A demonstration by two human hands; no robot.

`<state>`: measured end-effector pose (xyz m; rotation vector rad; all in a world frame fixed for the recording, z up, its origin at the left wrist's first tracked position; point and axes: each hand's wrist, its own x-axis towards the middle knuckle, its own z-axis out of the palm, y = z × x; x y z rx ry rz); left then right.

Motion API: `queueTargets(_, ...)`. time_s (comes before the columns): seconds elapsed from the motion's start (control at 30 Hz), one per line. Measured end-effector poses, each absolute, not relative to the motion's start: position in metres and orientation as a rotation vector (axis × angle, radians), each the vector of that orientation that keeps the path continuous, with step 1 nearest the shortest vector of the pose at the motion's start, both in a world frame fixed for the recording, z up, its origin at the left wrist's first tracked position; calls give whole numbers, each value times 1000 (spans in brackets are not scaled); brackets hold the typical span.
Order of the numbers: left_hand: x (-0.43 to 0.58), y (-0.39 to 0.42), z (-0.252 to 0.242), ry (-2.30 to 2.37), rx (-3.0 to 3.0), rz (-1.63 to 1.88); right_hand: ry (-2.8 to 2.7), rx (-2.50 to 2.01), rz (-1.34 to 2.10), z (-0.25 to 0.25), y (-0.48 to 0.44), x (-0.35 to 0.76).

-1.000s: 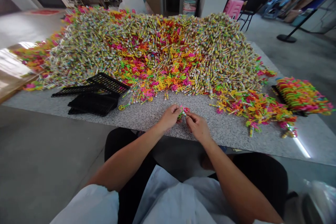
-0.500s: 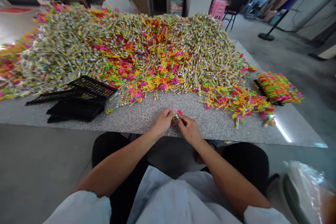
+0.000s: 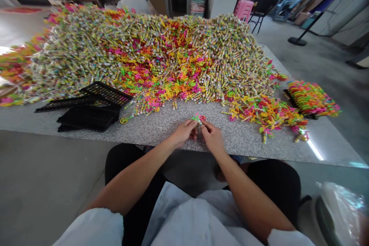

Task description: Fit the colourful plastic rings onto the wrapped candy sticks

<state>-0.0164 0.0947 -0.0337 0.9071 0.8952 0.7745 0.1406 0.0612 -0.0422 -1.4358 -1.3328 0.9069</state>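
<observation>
Close to the table's front edge, my two hands meet over a small tube with bright plastic pieces (image 3: 198, 118) in green, pink and red. My left hand (image 3: 184, 132) is closed, its thumb and forefinger pinching the tube's left side. From the right, my right hand (image 3: 212, 138) pinches the same piece with its fingertips. Its exact kind is too small to make out, and the fingers cover part of it. Beyond my hands spreads a big heap of similar small tubes (image 3: 230, 52), mixed with plastic pieces in yellow, orange, pink and green.
Black slatted trays (image 3: 89, 117) lie stacked askew at left on the speckled grey table (image 3: 155, 130). At right, a black tray holds rows of the colourful pieces (image 3: 314, 98). A looser pile (image 3: 265, 111) lies nearer. A clear plastic bag (image 3: 343, 207) sits low at right.
The view has shifted slightly, moving the scene to the right. Between my fingertips, the colourful piece has turned and now shows more above them. Both hands keep pinching it.
</observation>
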Motion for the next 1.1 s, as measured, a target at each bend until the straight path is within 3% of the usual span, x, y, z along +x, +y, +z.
queueTargets(0.37, -18, 97, -40, 900, 948, 715, -1480, -1393, 757, -54, 54, 137)
queueTargets(0.57, -39, 111, -22, 993, 1106, 546, -1470, -1614, 689, -42, 65, 167)
queueTargets(0.67, -85, 134, -7, 1289, 1403, 871, -1265, -1763, 576, -27, 85, 221)
queueTargets(0.77, -139, 163, 5, 1730, 1605, 1255, -840, -1535, 534, -12, 111, 269)
queueTargets(0.87, -175, 185, 8, 1980, 1793, 1203, -684, -1408, 592, -7, 128, 280)
queueTargets(1.0, -191, 197, 0, 1965, 2004, 856, -1017, -1528, 909, -21, 135, 224)
queueTargets(1.1, -196, 200, -7, 1914, 2026, 827, -1507, -1602, 885, -33, 143, 158)
